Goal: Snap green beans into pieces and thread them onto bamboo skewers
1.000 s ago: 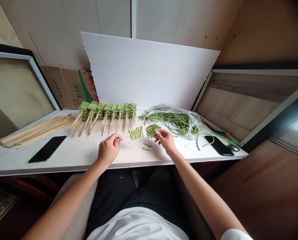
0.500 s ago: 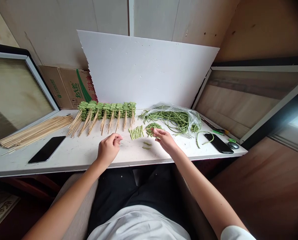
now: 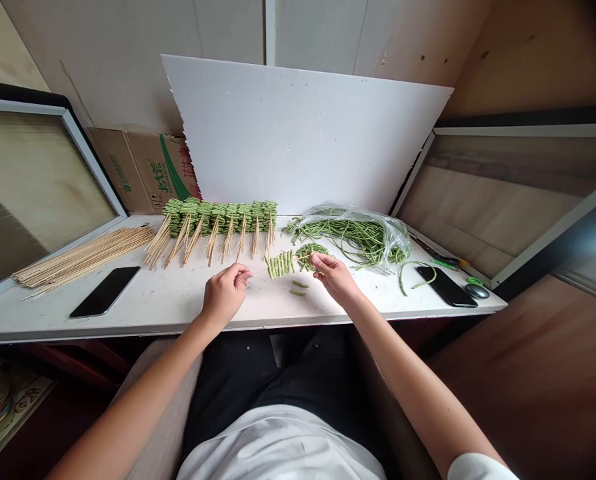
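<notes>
Green bean pieces (image 3: 311, 256): a small heap sits on the white surface (image 3: 128, 327), right by the person's right hand, and two more pieces (image 3: 299, 288) lie just in front of it
Thin wooden stick (image 3: 258, 270): it lies low over the surface, and a row of bean pieces (image 3: 280, 265) sits on it
Left hand (image 3: 223, 295): closed in a pinch on the end of the stick
Right hand (image 3: 335, 279): closed to a pinch at the heap; too small to tell if it has a piece
Full sticks (image 3: 218, 220): many stand side by side in a long line at the back, packed with green pieces, bare ends facing the person
Bare sticks (image 3: 85, 257): a loose pile on the left
Plastic bag (image 3: 351, 237): it lies open on the right, with long green beans (image 3: 343, 235) inside
Phones: a black phone (image 3: 105, 291) lies on the left, another black phone (image 3: 447, 287) on the right
Behind: a white foam board (image 3: 298, 133) leans at the back, beside a cardboard box (image 3: 138, 170)
</notes>
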`<move>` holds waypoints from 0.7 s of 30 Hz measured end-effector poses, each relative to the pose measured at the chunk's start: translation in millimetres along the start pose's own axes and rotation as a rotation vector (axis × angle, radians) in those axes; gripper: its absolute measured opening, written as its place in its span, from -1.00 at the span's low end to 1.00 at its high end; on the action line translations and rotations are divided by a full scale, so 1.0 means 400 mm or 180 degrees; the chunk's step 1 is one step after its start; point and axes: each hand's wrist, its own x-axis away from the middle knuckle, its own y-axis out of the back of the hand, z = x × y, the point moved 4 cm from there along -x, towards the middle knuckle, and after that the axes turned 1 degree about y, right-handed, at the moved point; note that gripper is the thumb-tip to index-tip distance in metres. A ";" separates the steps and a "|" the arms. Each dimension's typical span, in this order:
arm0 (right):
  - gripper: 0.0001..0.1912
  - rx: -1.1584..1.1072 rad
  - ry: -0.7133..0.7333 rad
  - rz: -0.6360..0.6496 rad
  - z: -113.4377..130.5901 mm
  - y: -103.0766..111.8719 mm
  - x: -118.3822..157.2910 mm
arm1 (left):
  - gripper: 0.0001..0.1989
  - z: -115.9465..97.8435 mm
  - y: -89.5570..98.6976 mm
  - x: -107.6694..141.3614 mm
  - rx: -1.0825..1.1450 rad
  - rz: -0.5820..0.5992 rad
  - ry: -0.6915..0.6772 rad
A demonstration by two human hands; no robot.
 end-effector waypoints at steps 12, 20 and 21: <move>-0.56 -0.0028 0.0029 -0.0070 0.004 0.004 0.000 | -0.82 0.001 0.002 -0.002 -0.0068 -0.0059 -0.0067; -0.54 -0.0035 0.0003 -0.0022 0.004 -0.001 0.004 | -0.82 0.005 -0.001 0.000 -0.0063 -0.0065 -0.0046; -0.54 -0.0010 0.0013 0.0008 0.003 -0.001 0.004 | -0.82 0.006 -0.002 0.000 -0.0077 -0.0060 -0.0048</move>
